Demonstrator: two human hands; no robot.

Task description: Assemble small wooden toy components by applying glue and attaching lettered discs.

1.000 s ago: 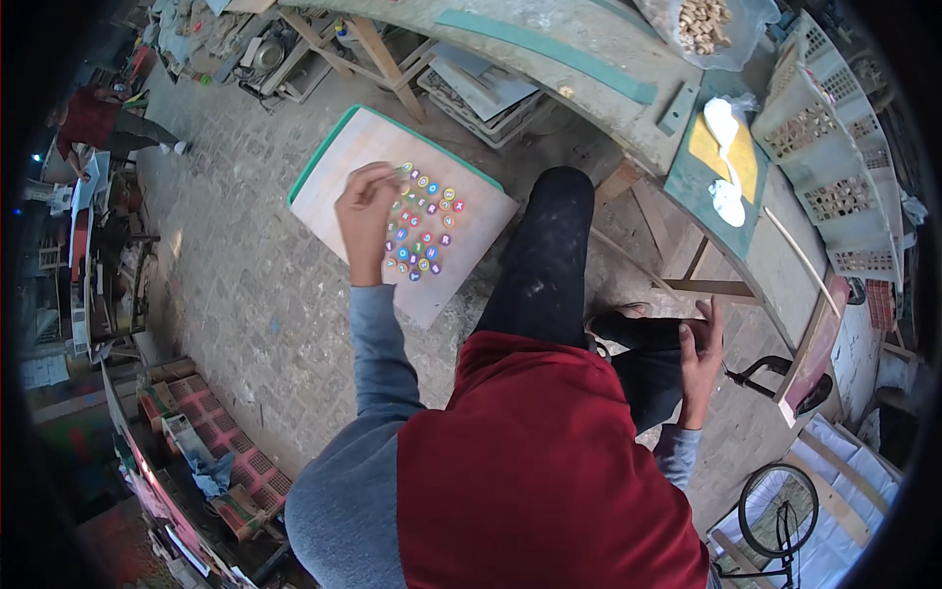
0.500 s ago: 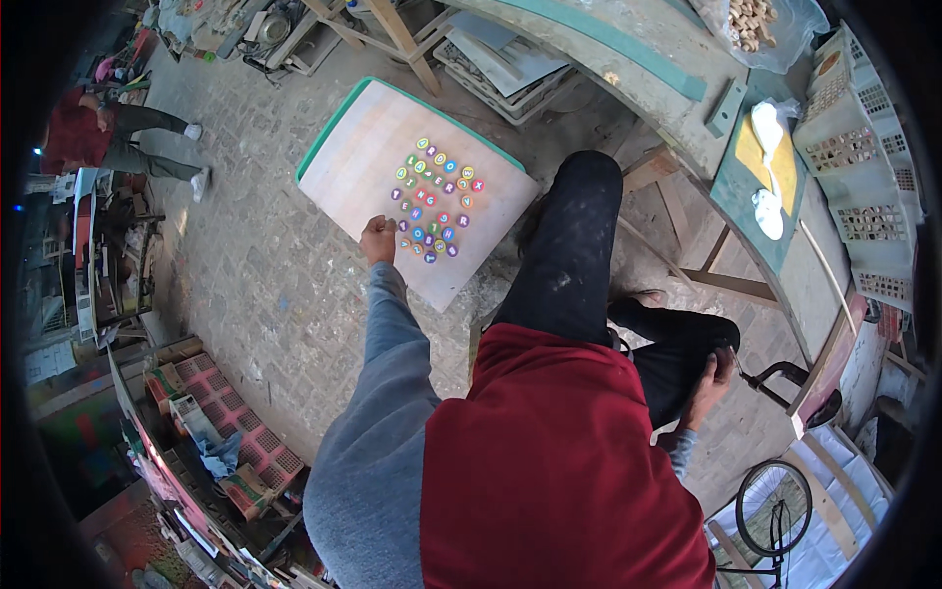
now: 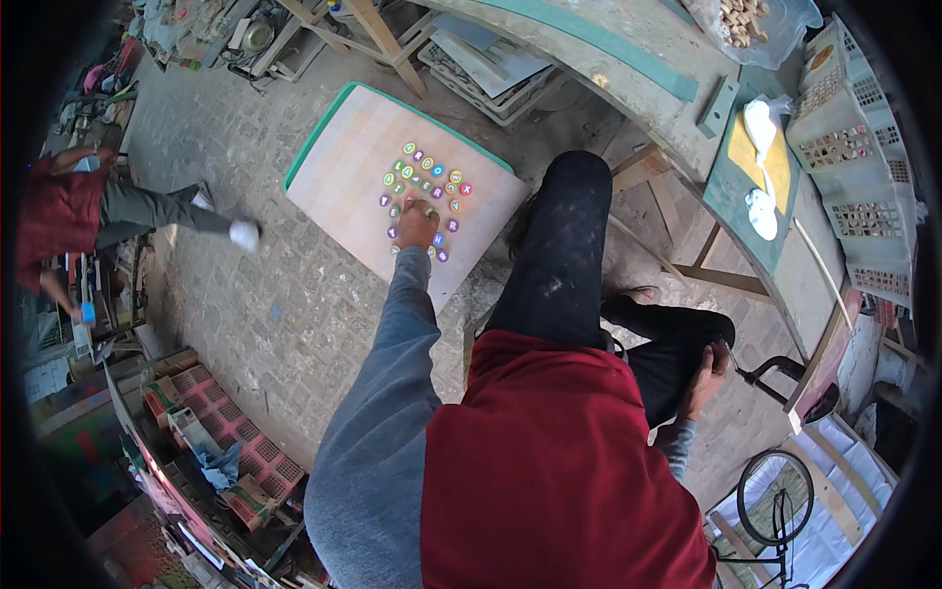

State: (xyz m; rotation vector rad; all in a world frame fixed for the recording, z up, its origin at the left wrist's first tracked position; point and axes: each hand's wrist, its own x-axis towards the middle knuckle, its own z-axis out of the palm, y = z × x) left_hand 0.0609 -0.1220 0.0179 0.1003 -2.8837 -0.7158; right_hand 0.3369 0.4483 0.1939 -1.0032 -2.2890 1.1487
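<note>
A pale wooden board with a green rim behind it lies ahead of my lap, slanted. Small round coloured discs marked with letters are spread in rows over its right half. My left hand is over the lower middle of these rows, fingers bent together, hiding several discs; whether a disc is pinched under the fingertips cannot be seen. Near my bent right knee, my right hand rests with fingers closed at a small thing too tiny to name.
A workbench curves along the right, bearing a white plastic bag, a bag of wooden pieces and a plastic crate. A black clamp grips its near end. At far left a person walks, holding blue things.
My left hand has moved right, from the board's near edge onto the discs. The person at left has stepped closer. My right hand stays by the knee.
</note>
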